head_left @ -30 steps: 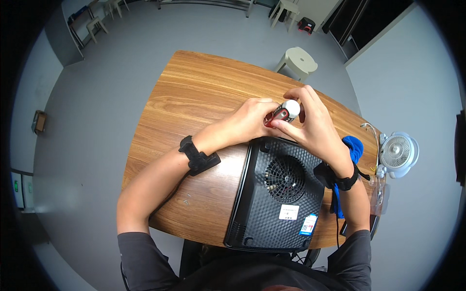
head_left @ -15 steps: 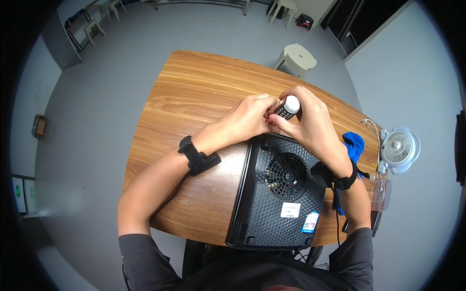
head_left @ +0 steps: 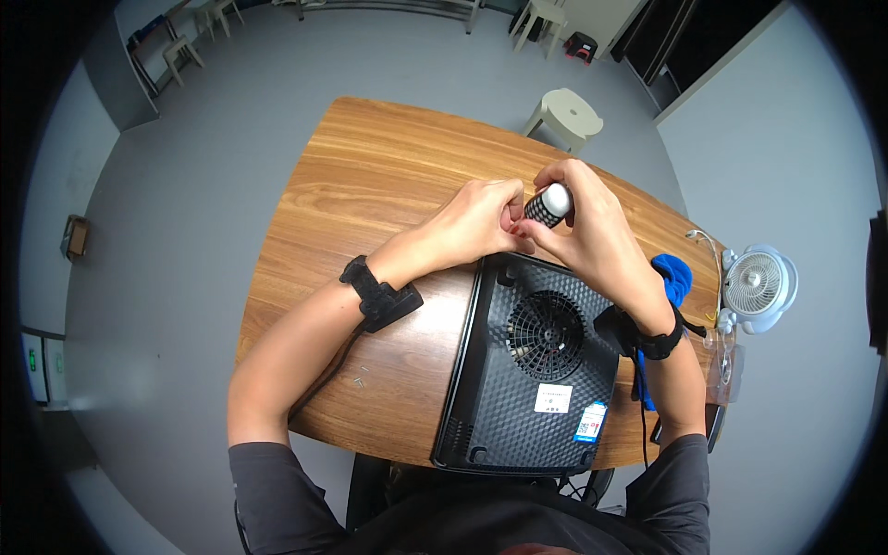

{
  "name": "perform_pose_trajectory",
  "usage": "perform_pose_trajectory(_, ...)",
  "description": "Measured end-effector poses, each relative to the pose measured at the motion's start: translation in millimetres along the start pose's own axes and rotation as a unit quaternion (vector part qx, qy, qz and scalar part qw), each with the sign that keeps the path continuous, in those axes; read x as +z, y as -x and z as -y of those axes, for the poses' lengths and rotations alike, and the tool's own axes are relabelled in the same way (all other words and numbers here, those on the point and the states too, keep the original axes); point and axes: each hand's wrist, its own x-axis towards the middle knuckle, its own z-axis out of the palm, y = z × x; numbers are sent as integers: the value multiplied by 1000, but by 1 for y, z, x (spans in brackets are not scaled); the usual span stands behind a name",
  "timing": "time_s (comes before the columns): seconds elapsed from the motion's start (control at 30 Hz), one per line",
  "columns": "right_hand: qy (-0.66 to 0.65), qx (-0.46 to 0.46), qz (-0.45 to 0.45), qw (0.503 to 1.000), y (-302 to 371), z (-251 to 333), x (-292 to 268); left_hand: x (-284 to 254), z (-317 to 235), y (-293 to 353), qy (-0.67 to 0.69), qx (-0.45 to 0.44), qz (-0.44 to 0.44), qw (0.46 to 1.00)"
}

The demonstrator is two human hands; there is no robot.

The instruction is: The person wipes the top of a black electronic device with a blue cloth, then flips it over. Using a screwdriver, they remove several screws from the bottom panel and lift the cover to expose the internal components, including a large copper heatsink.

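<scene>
My right hand (head_left: 592, 222) is closed round a screwdriver (head_left: 548, 205), seen by its thick handle with a white rounded end and a black-and-white chequered grip. The handle is tilted and its lower end is hidden by my fingers. Close against it, my left hand (head_left: 483, 217) has its thumb and fingertips pinched together; what they hold is hidden. Both hands are over the far edge of a black, textured device (head_left: 499, 416) with a round fan grille (head_left: 546, 336), lying on the wooden table (head_left: 370, 185). A few small screws (head_left: 361, 377) lie left of the device.
On the right are a blue cloth (head_left: 673, 277), a small pale-blue fan (head_left: 757, 282) with a white cable, and clear plastic packaging (head_left: 726, 365). A stool (head_left: 566, 116) stands beyond the table's far edge. Black straps with cables are on both my wrists.
My left fingertips have shifted slightly away from the screwdriver handle, showing more of its chequered grip. My right hand stays round the handle, with a small change of angle.
</scene>
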Motion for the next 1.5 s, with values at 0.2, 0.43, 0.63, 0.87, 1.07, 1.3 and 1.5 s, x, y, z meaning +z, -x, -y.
perform_pose_trajectory(0.2,-33,-29,-6,999,5,-2,3,2,13,0,-6,34,28,999)
perform_pose_trajectory(0.43,-21,11,34,999,8,2,-1,12,10,2,6,53,-8,999)
perform_pose_trajectory(0.63,-67,0,28,997,13,3,-1,7,6,2,4,45,23,999)
perform_pose_trajectory(0.87,-57,8,34,998,9,5,-1,5,4,4,13,51,12,999)
perform_pose_trajectory(1.07,-101,18,32,994,6,3,-1,1,9,2,-24,76,4,997)
perform_pose_trajectory(1.3,-47,4,2,999,5,3,3,0,4,2,-21,44,-25,999)
perform_pose_trajectory(1.5,-111,48,6,993,4,-2,8,7,0,1,-32,5,-44,999)
